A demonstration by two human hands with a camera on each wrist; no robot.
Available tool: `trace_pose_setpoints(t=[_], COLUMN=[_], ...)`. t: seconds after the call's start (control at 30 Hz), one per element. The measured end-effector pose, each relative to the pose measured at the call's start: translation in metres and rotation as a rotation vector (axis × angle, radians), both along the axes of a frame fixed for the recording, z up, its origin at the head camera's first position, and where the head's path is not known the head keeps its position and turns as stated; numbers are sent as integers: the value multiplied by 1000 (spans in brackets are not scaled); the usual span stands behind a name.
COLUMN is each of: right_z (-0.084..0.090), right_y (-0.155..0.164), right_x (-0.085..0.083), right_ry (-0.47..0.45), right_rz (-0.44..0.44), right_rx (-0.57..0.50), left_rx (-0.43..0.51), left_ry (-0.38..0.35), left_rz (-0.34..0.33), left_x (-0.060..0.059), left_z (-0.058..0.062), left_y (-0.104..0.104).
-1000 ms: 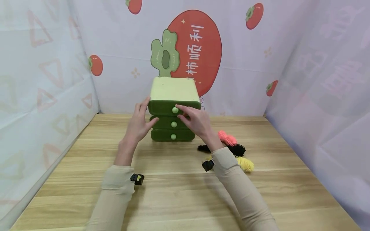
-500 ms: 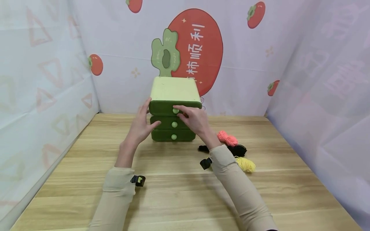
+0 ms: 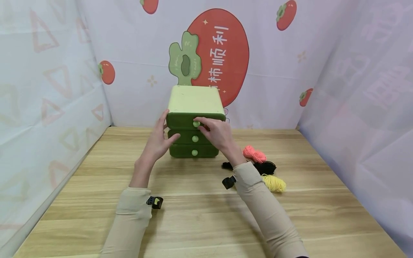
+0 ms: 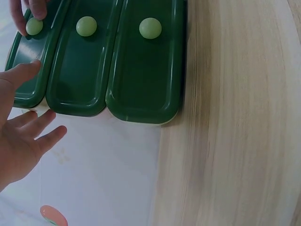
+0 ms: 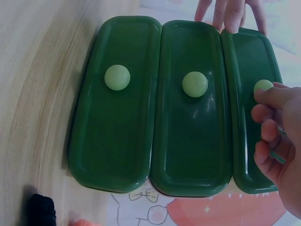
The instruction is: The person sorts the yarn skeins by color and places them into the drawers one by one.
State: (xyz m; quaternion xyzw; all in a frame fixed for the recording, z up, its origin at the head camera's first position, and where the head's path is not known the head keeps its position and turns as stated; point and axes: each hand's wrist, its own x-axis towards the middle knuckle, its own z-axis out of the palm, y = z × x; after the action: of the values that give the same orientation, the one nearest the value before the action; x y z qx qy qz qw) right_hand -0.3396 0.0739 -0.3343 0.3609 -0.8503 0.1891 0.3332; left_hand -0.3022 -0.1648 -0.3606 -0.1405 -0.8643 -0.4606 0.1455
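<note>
A small chest of drawers (image 3: 195,99) with a pale yellow-green top and three dark green drawer fronts stands at the back of the table. My right hand (image 3: 217,134) pinches the round light-green knob (image 5: 262,88) of the top drawer (image 3: 180,121) between thumb and fingers; its other fingers curl loosely below. At the chest's upper left edge, my left hand (image 3: 158,138) touches the side with straight, spread fingers, its thumb standing off in front. Below, the middle drawer (image 4: 77,66) and the bottom drawer (image 4: 146,75) are closed, their knobs untouched.
Right of the chest lie bundles of yarn: pink (image 3: 254,154), black (image 3: 266,167) and yellow (image 3: 274,183), partly behind the right forearm. White cloth printed with persimmons (image 3: 222,53) hangs behind and along the sides of the wooden table (image 3: 190,222).
My right thumb and fingertips have come together on the top knob. The left hand has stayed at the chest's left edge, with only slight shifts.
</note>
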Motion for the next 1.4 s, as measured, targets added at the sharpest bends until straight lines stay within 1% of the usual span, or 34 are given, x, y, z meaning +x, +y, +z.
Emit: trace_pose_setpoints(t=[0.07,0.17,0.3,0.47,0.67,0.87,1.13,1.4], right_z=[0,-1,-1,-2,-2,-1,4,6], right_y=[0,1,1,3,7,8,10,14], right_x=[1,2,4,8,12,16,23,31], right_ry=[2,13,27,18,21,29,44,56], right_rz=[4,8,12,18,50,70,89,96], right_rx=[2,5,4,4,13,24,42,54], left_rx=[20,42,61,79,90,83,70,81], left_ry=[-26,-45,-38,-35,-58,-54,-68,-87], left_rz=[-7,-9,-13,-25,-16,-17,-17,-43], left_x=[0,-1,-3,-2,-1,0,1,2], left_z=[-1,-2,-3,-2,-3,-2,1,2], left_y=[-2,-4,-6,-5,-4,-5,-6,-7])
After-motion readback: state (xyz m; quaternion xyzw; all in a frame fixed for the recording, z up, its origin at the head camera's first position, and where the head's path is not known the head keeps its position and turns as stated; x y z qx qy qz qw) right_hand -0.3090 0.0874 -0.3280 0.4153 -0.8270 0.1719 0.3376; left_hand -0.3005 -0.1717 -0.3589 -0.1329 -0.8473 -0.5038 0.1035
